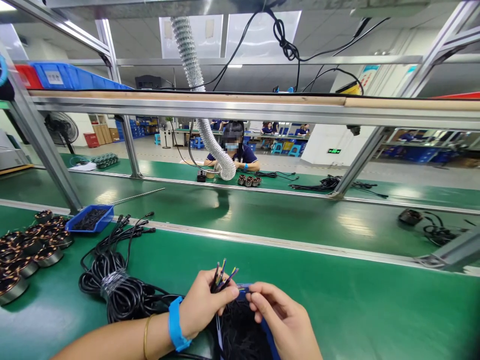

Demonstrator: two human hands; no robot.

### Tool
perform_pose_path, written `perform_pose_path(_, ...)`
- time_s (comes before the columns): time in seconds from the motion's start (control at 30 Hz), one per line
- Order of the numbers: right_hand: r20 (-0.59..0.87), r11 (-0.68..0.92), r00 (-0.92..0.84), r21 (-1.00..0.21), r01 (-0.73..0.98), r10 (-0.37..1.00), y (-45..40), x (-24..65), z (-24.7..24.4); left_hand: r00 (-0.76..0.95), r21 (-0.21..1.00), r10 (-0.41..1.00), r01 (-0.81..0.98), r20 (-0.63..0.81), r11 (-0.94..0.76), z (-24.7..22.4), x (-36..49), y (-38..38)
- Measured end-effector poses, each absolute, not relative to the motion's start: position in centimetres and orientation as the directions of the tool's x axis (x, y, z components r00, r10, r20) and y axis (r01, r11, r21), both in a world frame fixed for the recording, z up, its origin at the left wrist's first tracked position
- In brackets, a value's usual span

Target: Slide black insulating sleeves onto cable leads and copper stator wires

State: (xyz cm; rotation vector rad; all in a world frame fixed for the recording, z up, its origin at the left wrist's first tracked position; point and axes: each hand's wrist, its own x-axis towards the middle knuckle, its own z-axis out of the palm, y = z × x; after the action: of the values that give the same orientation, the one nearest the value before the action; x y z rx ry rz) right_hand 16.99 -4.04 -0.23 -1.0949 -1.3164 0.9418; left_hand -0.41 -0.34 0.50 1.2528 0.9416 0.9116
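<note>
My left hand (pixel 204 302), with a blue band on its wrist, is closed around several black cables (pixel 216 281) whose coloured wire ends stick up above the fingers. Just to the right, my right hand (pixel 279 312) pinches at the tip of one cable end with thin coloured wires (pixel 243 288). Below and between the hands sits a blue bin of short black pieces (pixel 243 332), partly hidden by them. To the left lies a tied coil of black cable (pixel 120 287), with a run of cable leading toward my left hand.
Copper-wound stator rings (pixel 32 245) crowd the left side, beside a blue tray of small black parts (pixel 90 219). A metal rail (pixel 225 237) edges the green bench. Across it, a co-worker (pixel 240 150) sits behind a hanging flexible duct (pixel 202 115).
</note>
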Motion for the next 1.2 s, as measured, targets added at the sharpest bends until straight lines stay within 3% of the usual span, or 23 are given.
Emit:
perform_pose_path(0.17, 0.373, 0.36, 0.036, -0.913, 0.192, 0.927, -4.1, 16.1, -0.4, 0.361, 0.992, 0.928, -0.051, -0.09, 0.116, 0.4, -0.4, -0.3)
perform_pose_path(0.3, 0.639, 0.562, 0.015, -0.687, 0.46, 0.769, -4.1, 16.5, -1.0, 0.363, 0.988, 0.924, -0.043, -0.123, 0.148, 0.4, -0.4, -0.1)
perform_pose_path(0.4, 0.715, 0.598, 0.007, -0.591, 0.542, 0.699, -4.0, 17.3, -0.6, 0.359, 0.99, 0.927, -0.039, -0.112, 0.135, 0.5, -0.5, -0.2)
perform_pose_path(0.6, 0.734, 0.665, -0.103, -0.535, 0.521, 0.672, -3.9, 17.5, 0.1, 0.381, 0.993, 0.919, -0.014, -0.103, 0.118, 0.7, -0.4, -0.3)
perform_pose_path(1.0, 0.747, 0.664, -0.1, -0.51, 0.547, 0.657, -4.0, 16.9, -0.3, 0.415, 0.995, 0.905, 0.004, -0.093, 0.1, -0.2, -0.5, -0.2)
perform_pose_path(1.2, 0.757, 0.778, -0.304, -0.398, 0.487, 0.578, -3.9, 17.3, -0.8, 0.416, 0.994, 0.904, -0.006, -0.097, 0.11, 0.0, -0.5, -0.1)
